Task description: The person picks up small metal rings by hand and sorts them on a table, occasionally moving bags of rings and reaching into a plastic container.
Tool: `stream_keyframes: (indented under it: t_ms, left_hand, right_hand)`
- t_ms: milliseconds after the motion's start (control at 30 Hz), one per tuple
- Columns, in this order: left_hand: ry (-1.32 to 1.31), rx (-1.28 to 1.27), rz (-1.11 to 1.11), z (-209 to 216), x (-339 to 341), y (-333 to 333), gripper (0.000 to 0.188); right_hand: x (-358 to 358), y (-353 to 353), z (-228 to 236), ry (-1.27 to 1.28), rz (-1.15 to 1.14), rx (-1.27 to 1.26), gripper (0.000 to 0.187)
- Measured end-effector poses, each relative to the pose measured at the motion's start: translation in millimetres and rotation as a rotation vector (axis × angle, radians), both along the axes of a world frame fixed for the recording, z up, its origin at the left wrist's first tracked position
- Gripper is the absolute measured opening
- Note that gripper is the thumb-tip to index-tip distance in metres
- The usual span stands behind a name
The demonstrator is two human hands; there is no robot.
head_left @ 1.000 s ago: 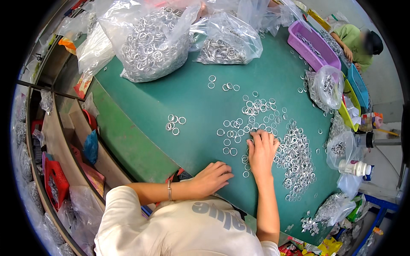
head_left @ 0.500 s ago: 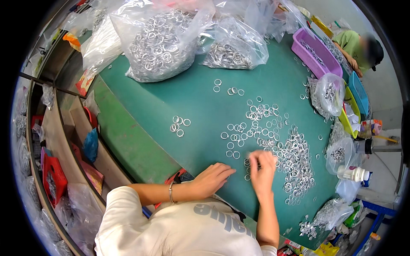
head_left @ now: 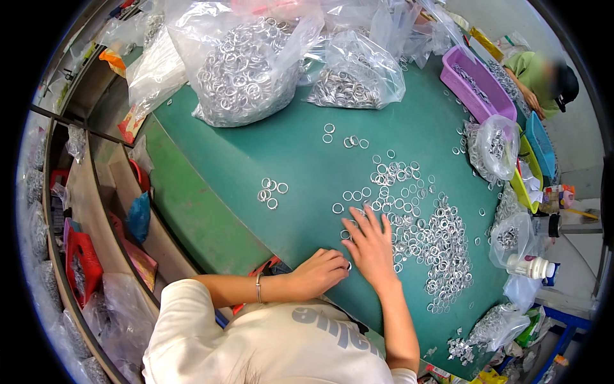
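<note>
Many thin silver metal rings (head_left: 448, 256) lie on the green tabletop, heaped at the right and scattered singly toward the middle. My right hand (head_left: 371, 249) lies palm down over the left side of the scatter, its fingers spread and touching the loose rings. Closer to the table's near edge rests my left hand (head_left: 320, 274), fingers curled together. A bit of a metal ring (head_left: 348, 265) peeks out at its fingertips; whatever else is under the fingers is hidden. A small ring cluster (head_left: 272, 192) sits apart on the left, and a few more rings (head_left: 355, 142) lie farther back.
Large clear bags of rings (head_left: 240, 83) stand along the back. On the right are a purple basket (head_left: 476, 89), a blue basket (head_left: 538, 144), bags and a white bottle (head_left: 532, 266). Beyond them is a person in green (head_left: 531, 73). Shelves (head_left: 121, 211) line the left.
My right hand has moved left and away from me, its closed fingers now spread over the rings. The fingers of my left hand are curled in more. The view has shifted slightly.
</note>
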State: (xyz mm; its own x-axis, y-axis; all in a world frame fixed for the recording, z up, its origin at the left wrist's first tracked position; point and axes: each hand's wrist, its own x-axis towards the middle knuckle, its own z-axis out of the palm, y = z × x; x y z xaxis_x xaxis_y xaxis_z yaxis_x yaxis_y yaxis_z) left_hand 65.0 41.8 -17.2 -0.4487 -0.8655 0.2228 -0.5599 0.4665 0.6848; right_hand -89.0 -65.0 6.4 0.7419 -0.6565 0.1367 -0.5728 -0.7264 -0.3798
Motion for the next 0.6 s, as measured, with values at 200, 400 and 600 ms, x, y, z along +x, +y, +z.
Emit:
stream_keyframes:
  t_ms: [200,400,600]
  left_hand:
    - [0.081,-0.011,0.243,15,30,-39,0.029]
    - [-0.092,-0.083,0.566,2,79,-167,0.053]
    - [-0.295,0.034,0.350,2,50,-190,0.048]
  right_hand:
    - [-59,-7,-11,0.004,-0.198,-0.129,0.033]
    - [-28,-23,10,-0.096,-0.375,-0.117,0.046]
    - [-7,-78,-14,0.084,-0.399,-0.088,0.058]
